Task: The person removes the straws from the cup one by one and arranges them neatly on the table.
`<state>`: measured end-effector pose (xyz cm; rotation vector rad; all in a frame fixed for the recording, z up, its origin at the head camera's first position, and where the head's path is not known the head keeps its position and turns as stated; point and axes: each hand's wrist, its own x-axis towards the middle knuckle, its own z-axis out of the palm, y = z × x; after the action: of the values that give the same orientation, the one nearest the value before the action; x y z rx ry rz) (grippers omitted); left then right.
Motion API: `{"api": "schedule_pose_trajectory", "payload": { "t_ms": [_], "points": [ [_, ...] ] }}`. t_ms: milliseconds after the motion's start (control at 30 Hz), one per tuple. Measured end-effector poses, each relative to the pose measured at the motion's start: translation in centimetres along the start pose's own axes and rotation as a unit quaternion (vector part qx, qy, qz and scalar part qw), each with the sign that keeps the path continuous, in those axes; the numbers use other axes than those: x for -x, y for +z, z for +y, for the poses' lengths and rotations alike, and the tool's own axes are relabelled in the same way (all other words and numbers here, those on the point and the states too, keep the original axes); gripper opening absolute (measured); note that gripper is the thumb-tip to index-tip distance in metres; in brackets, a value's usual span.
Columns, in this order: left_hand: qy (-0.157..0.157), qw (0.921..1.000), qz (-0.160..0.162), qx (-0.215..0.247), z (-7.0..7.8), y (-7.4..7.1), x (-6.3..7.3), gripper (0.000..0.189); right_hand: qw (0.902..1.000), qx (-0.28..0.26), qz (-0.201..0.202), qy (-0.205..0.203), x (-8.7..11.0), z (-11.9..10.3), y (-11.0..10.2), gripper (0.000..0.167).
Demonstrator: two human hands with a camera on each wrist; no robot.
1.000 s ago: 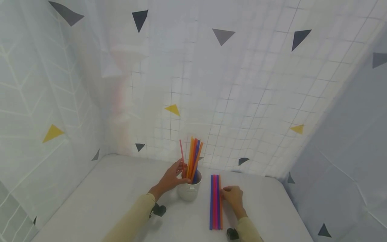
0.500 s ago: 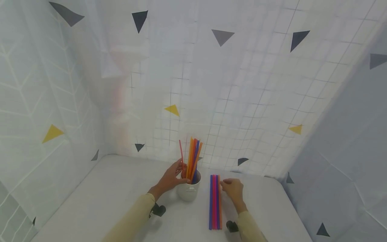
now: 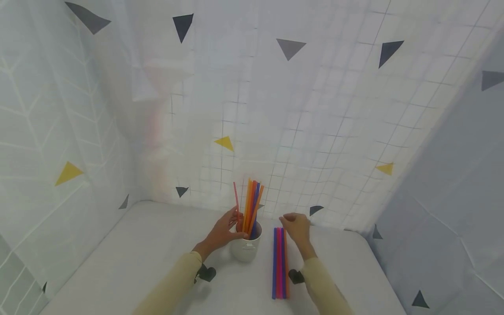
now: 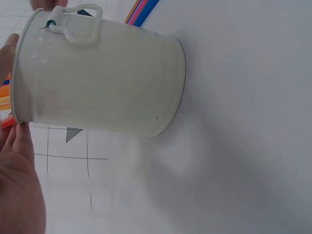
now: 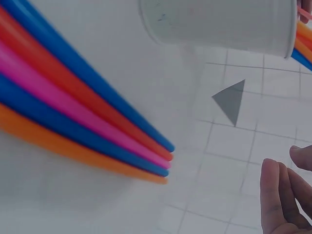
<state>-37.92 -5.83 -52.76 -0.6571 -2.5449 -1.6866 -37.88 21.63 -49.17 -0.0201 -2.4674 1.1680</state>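
Note:
A white cup (image 3: pixel 243 253) with a small wire-like handle stands on the table, several orange, red and blue straws (image 3: pixel 252 205) upright in it. My left hand (image 3: pixel 219 232) holds the cup at its rim, thumb across the front and fingers at the far left side by a thin red straw (image 3: pixel 236 197). Beside the cup, blue, red, pink and orange straws (image 3: pixel 280 267) lie side by side in a flat row. Above the row's far end hovers my right hand (image 3: pixel 298 228). In the right wrist view, its thumb and fingers (image 5: pixel 270 195) are apart, with nothing between them.
The white table (image 3: pixel 130 262) runs back to a pale wall sheet (image 3: pixel 334 113) with a grid print and scattered triangles. More sheeting hangs on the left (image 3: pixel 47 131) and right (image 3: pixel 441 197).
From beside the orange straw midway along the row, my right hand has slid forward, then lifted past its far end and a little left. My left hand and the cup stay put.

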Motion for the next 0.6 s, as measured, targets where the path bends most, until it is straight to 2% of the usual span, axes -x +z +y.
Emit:
{"api": "schedule_pose_trajectory", "payload": {
  "t_ms": [333,600],
  "points": [
    [-0.013,0.9999,-0.004,0.001,-0.2,-0.1,-0.2,0.101,0.9994,-0.025,-0.016,-0.016,-0.9,-4.5,0.7,0.026],
    [-0.011,0.9999,-0.005,0.008,0.1,-0.2,0.1,0.101,0.9960,-0.076,-0.036,-0.029,-0.9,-6.2,1.7,0.021]
  ]
}}
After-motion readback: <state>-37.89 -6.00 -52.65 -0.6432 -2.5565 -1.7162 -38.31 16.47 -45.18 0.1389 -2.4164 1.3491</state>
